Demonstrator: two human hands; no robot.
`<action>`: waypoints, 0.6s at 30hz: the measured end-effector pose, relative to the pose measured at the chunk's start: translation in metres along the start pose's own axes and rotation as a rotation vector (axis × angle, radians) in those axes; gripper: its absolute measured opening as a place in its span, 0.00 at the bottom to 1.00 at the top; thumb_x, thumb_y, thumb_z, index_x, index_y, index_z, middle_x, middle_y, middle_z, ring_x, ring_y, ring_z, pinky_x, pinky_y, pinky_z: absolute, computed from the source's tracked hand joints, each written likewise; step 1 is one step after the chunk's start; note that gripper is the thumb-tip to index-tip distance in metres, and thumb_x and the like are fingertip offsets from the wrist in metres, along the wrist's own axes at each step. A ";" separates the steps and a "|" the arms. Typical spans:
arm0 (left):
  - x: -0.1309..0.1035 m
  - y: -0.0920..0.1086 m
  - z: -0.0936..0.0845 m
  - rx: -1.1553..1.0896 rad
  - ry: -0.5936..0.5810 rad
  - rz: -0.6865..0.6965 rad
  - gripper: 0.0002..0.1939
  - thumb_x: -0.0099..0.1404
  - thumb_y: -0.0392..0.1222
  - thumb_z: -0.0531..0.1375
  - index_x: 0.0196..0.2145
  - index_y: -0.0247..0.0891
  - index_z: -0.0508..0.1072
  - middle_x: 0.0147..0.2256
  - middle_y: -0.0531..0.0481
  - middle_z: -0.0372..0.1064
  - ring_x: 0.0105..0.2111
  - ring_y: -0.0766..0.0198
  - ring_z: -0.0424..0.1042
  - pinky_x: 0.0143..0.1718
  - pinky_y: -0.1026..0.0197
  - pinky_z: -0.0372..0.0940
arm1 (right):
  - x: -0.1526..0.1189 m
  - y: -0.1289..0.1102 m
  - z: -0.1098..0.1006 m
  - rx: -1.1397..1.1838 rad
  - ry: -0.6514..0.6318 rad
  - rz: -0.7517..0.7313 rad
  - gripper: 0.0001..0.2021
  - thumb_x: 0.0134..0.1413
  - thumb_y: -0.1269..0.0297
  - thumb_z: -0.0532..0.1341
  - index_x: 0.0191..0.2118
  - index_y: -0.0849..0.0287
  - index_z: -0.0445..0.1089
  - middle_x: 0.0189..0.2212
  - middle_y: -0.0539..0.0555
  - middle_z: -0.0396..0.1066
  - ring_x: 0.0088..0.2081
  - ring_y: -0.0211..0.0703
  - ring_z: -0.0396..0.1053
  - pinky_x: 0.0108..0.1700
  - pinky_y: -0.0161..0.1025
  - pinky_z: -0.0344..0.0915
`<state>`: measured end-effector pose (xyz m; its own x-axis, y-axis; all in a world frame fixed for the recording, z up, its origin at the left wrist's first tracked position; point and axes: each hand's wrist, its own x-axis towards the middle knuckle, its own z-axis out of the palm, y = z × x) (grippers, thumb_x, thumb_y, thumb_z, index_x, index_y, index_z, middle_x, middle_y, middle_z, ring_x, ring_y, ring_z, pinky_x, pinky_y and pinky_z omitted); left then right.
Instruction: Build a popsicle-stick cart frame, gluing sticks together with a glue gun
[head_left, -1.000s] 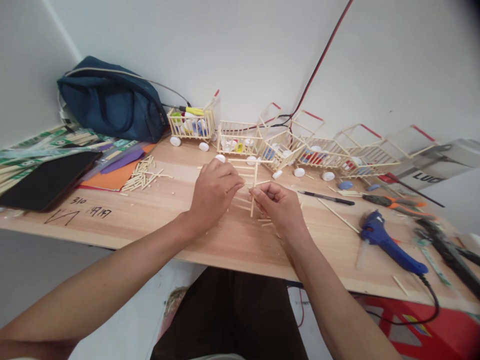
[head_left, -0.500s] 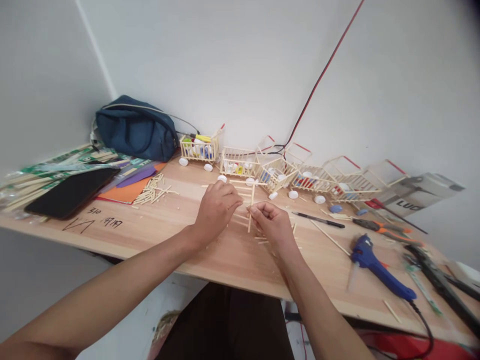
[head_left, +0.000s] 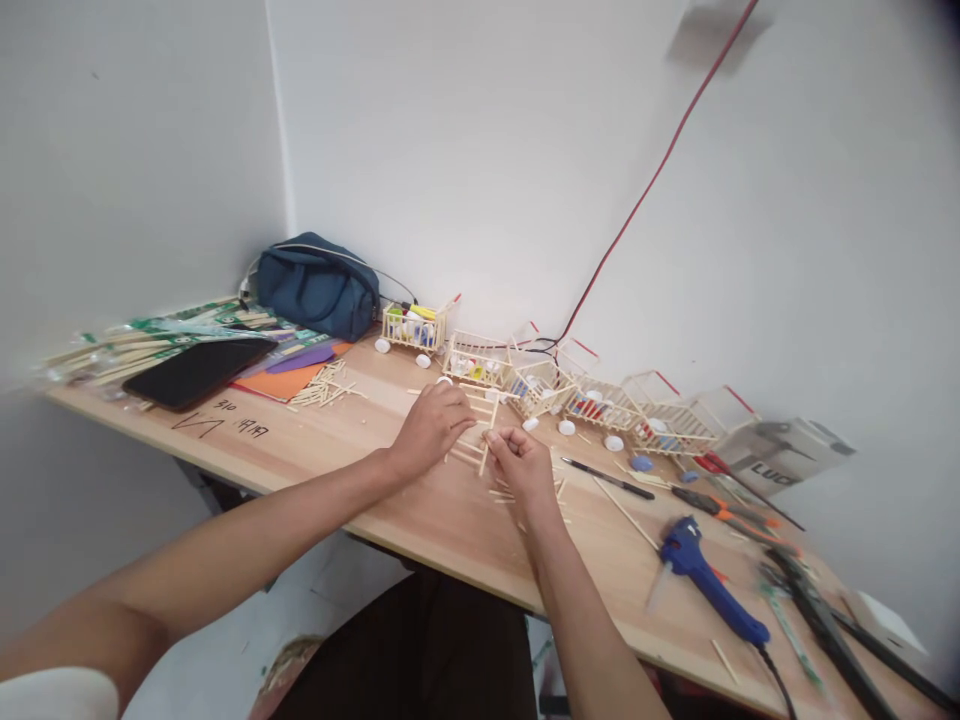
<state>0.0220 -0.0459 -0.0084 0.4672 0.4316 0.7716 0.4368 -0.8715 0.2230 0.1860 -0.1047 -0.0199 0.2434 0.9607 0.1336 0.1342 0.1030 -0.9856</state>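
Observation:
A small ladder-like frame of thin wooden sticks (head_left: 488,436) lies between my hands over the table. My left hand (head_left: 435,428) is closed at its left side, the fingers bent down over the sticks and partly hiding them. The thumb and forefinger of my right hand (head_left: 519,462) pinch the upright stick on the frame's right side. Short loose sticks (head_left: 504,494) lie just below my right hand. Behind the frame stands a row of miniature stick carts (head_left: 477,362) with white round wheels, several holding small coloured pieces.
A blue glue gun (head_left: 709,580), a pen (head_left: 607,478), orange-handled pliers (head_left: 724,510) and a grey box (head_left: 780,455) are to the right. Leftward lie a black phone (head_left: 196,372), cut sticks (head_left: 324,385), orange paper (head_left: 281,382) and a blue pouch (head_left: 319,288).
The camera view has turned, so the table's contents appear lower and tilted more steeply. Both hands keep hold of the stick frame, with little change in their grip.

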 end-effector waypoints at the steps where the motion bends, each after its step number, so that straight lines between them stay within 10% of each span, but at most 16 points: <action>1: 0.000 0.000 0.001 0.000 0.002 0.003 0.13 0.70 0.41 0.55 0.30 0.36 0.76 0.33 0.48 0.72 0.37 0.59 0.64 0.39 0.56 0.56 | 0.000 0.000 0.000 0.008 -0.001 0.005 0.20 0.39 0.45 0.67 0.24 0.60 0.69 0.13 0.43 0.57 0.17 0.31 0.49 0.21 0.32 0.42; 18: -0.002 -0.002 0.002 0.004 0.000 0.002 0.13 0.70 0.40 0.56 0.29 0.36 0.75 0.32 0.49 0.71 0.37 0.60 0.63 0.39 0.57 0.56 | 0.001 0.005 -0.001 0.020 -0.015 -0.001 0.20 0.39 0.46 0.68 0.26 0.61 0.70 0.15 0.44 0.58 0.17 0.30 0.50 0.21 0.32 0.43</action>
<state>0.0214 -0.0449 -0.0113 0.4683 0.4301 0.7718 0.4394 -0.8712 0.2189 0.1882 -0.1031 -0.0249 0.2293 0.9642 0.1329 0.1149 0.1087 -0.9874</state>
